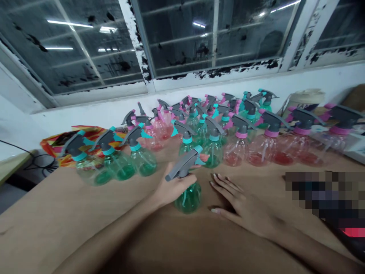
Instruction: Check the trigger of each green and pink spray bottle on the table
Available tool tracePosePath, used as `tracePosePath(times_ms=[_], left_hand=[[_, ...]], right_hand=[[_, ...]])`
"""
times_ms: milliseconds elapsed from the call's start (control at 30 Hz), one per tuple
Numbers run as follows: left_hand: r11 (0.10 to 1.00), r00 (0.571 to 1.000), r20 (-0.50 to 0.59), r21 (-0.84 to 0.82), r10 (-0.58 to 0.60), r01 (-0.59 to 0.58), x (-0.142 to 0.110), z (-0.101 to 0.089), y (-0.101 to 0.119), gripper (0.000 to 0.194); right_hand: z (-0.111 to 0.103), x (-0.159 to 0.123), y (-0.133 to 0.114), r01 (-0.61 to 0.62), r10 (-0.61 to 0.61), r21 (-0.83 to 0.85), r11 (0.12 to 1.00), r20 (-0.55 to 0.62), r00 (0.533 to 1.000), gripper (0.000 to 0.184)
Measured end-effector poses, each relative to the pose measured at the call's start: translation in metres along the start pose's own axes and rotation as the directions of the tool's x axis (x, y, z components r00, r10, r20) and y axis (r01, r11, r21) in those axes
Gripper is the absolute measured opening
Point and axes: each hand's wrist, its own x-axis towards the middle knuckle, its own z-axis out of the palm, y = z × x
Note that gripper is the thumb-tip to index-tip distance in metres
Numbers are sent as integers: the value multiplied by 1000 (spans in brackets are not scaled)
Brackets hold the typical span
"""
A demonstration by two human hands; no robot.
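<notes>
My left hand [173, 184] is wrapped round the neck of a green spray bottle [188, 199] with a grey head and a turquoise nozzle. The bottle stands upright on the table [159, 236], green liquid inside. To its right, my right hand [238, 201] lies flat on the table with fingers stretched out, holding nothing. Just behind stand more green spray bottles [214, 154]. A row of pink-collared spray bottles [236, 152] with reddish liquid runs off to the right. On the left is a short row of green spray bottles [144, 161].
Many more spray bottles [211, 102] crowd the back of the table by the wall. An orange and yellow patterned bag [54, 146] lies at the left. A whitish container [305, 98] stands back right. Dark cables [42, 163] hang beyond the left edge. A pixelated patch covers the right side.
</notes>
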Motion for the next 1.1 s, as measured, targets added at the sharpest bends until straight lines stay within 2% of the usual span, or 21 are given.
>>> tracePosePath(times_ms=[367, 600, 733, 933, 1100], left_hand=[[996, 999, 49, -86, 17, -13, 0, -5, -11, 38], [996, 1000, 16, -91, 3, -2, -1, -4, -13, 31], [995, 1000, -13, -101, -10, 8, -1, -4, -11, 24], [992, 992, -97, -106, -78, 68, -4, -5, -14, 16], [991, 1000, 3, -128, -26, 27, -1, -7, -15, 19]], right_hand=[[1, 0, 3, 26, -27, -30, 999, -19, 999, 67], [2, -1, 3, 22, -23, -49, 999, -20, 1000, 66], [4, 0, 3, 40, -42, -35, 999, -64, 997, 65], [3, 1, 1, 47, -50, -52, 998, -70, 996, 64], [2, 1, -1, 49, -53, -65, 997, -59, 997, 63]])
